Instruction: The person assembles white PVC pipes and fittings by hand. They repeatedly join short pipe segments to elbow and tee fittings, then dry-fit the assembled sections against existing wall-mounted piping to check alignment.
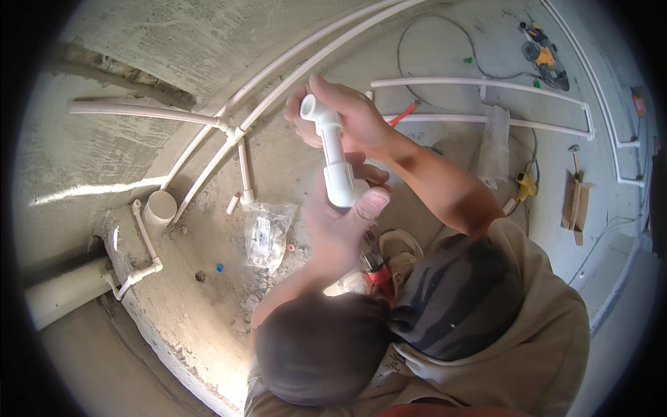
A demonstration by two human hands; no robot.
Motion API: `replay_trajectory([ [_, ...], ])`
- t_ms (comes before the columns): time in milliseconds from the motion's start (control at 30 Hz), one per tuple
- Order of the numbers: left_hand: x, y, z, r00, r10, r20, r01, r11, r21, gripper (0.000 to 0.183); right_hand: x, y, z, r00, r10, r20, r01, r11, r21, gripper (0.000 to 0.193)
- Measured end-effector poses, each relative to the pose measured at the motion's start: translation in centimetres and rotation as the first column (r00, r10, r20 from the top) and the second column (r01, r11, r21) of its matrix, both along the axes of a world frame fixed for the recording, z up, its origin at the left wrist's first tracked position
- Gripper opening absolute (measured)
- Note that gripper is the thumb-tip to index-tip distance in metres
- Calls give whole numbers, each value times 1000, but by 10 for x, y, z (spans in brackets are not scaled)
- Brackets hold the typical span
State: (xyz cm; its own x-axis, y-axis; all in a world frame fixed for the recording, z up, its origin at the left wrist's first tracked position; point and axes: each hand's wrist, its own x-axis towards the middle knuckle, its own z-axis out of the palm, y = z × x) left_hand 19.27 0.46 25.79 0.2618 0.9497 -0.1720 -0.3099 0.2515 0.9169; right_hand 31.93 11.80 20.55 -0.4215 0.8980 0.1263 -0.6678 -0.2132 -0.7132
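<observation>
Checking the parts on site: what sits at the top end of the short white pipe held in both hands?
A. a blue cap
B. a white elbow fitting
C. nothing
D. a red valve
B: a white elbow fitting caps the short white pipe, gripped by the right hand above and the left hand below.

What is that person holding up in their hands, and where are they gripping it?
A short white pipe with an elbow fitting. The left hand grips its lower end; the right hand holds the elbow end at the top.

Bare concrete floor (208, 292), dusty, sunlit in patches; white pipes (479, 83) run across it; rough plaster wall (174, 42) at left; power tool (542, 55) far corner
</observation>
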Motion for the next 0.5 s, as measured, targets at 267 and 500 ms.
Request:
replay_trajectory([
  [267,-8,18,-4,999,-44,0,44,996,-84,40,-30,8,-60,902,167,-398,-153,986,68,68],
  [500,-25,20,-15,940,-102,325,158,976,-153,45,-28,2,-65,866,30,-500,-94,990,-103,61],
])
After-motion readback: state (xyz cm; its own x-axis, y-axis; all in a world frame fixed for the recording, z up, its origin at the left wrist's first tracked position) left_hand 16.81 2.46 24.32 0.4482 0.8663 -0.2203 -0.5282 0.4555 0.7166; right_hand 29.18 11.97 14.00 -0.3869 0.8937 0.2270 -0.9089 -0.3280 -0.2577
